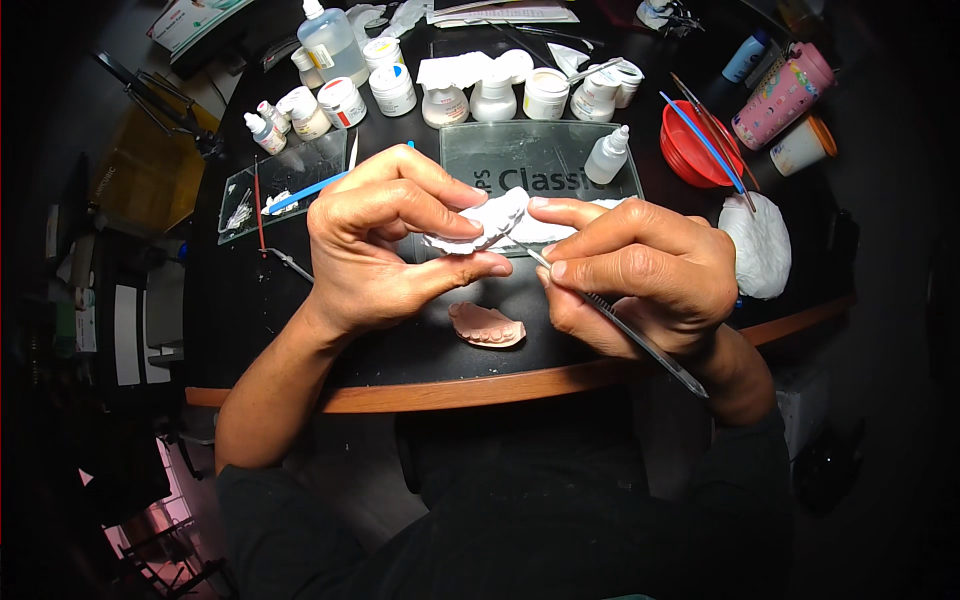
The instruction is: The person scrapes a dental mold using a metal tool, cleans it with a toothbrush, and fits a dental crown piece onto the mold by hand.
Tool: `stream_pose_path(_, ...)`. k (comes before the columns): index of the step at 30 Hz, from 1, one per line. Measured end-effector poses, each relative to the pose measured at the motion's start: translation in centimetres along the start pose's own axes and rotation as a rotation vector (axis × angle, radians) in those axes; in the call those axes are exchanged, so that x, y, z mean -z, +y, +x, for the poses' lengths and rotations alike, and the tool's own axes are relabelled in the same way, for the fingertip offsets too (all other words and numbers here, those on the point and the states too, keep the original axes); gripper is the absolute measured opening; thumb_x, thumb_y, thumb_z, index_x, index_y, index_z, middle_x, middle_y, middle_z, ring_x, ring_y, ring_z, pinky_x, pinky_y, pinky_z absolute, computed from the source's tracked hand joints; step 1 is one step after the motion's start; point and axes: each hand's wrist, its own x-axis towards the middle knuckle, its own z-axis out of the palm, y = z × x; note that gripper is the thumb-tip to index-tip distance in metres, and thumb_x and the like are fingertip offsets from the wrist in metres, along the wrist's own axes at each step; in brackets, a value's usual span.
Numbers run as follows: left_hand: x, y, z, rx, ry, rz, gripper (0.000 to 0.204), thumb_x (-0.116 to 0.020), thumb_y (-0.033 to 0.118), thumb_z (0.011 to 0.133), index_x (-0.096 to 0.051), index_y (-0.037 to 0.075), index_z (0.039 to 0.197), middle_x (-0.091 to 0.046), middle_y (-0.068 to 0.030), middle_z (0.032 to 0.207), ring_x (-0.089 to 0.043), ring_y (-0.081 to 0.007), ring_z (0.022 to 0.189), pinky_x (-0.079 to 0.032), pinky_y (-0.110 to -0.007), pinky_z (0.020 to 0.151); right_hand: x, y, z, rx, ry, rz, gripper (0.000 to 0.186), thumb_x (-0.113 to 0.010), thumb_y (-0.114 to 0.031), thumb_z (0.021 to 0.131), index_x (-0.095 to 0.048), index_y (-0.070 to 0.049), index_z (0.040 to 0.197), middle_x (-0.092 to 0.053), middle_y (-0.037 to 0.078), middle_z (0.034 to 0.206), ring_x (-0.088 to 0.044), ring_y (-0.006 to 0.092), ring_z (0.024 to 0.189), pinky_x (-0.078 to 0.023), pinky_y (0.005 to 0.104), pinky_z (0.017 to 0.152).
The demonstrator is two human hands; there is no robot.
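My left hand (385, 235) pinches a white, rough-edged piece (503, 212) that looks like a dental cast, between its thumb and fingers, raised above the table. In my right hand (640, 275) is a slim metal dental instrument (632, 333), gripped like a pen. Its tip meets or nearly meets the lower edge of the white piece; the exact contact is too small to tell. My right index finger reaches close to the piece's right end. Below both hands, a pinkish dental cast (486, 325) with a row of teeth lies on the black table (400, 368).
Behind my hands lie a glass slab (460, 150), a dropper bottle (607, 155) and white tissue (535, 232). Powder jars (392, 90) line the back. A smaller glass plate (240, 190) with brushes is left; a red bowl (690, 150) and white wad (757, 245) are right.
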Motion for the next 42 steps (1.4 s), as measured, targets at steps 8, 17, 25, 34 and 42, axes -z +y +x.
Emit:
stream_pose_path(8,0.21,0.02,-0.21,-0.069,-0.002,0.099,0.031,-0.103,0.006,0.065,-0.079,0.003,0.084,-0.074,-0.0124,0.097,-0.071,-0.0149,0.085,-0.059,-0.027,0.071,-0.18,0.06,0.15,0.001,-0.027,0.013,0.020,-0.082,0.012,0.078,-0.078,0.005,0.097,-0.074,0.014,0.085,-0.076,0.0189,0.075,-0.067,0.0512,0.093)
stream_pose_path(17,0.27,-0.14,-0.26,-0.052,-0.029,0.104,0.033,-0.102,0.003,0.065,-0.077,0.002,0.085,-0.074,-0.0145,0.100,-0.070,-0.0167,0.089,-0.058,-0.029,0.077,0.14,0.01,0.21,-0.021,-0.057,0.024,0.018,-0.082,0.012,0.077,-0.079,0.005,0.093,-0.074,0.013,0.083,-0.075,0.0178,0.073,-0.066,0.0522,0.094)
stream_pose_path(25,0.11,-0.20,-0.24,-0.032,-0.020,0.094,0.034,-0.102,0.003,0.065,-0.075,0.003,0.084,-0.074,-0.0150,0.099,-0.071,-0.0172,0.089,-0.058,-0.029,0.077,0.14,-0.06,0.22,-0.045,-0.045,0.050,0.014,-0.080,0.013,0.076,-0.075,0.005,0.087,-0.072,0.012,0.081,-0.073,0.0167,0.071,-0.067,0.0528,0.094)
stream_pose_path(34,0.07,-0.02,-0.21,-0.022,-0.011,0.059,0.036,-0.103,0.004,0.064,-0.073,0.002,0.083,-0.074,-0.0156,0.095,-0.072,-0.0170,0.086,-0.057,-0.029,0.074,0.05,-0.08,0.21,-0.034,-0.042,0.065,0.015,-0.079,0.014,0.077,-0.074,0.005,0.087,-0.073,0.014,0.083,-0.074,0.0185,0.073,-0.066,0.0535,0.094)
stream_pose_path(42,-0.08,-0.43,-0.21,-0.008,-0.003,-0.048,0.030,-0.100,0.000,0.069,-0.077,-0.001,0.088,-0.073,-0.0152,0.096,-0.074,-0.0137,0.085,-0.063,-0.024,0.070,-0.39,-0.04,0.06,-0.066,0.030,0.045,0.009,-0.082,0.004,0.078,-0.073,0.001,0.079,-0.072,0.008,0.077,-0.075,0.0177,0.070,-0.068,0.0451,0.090)
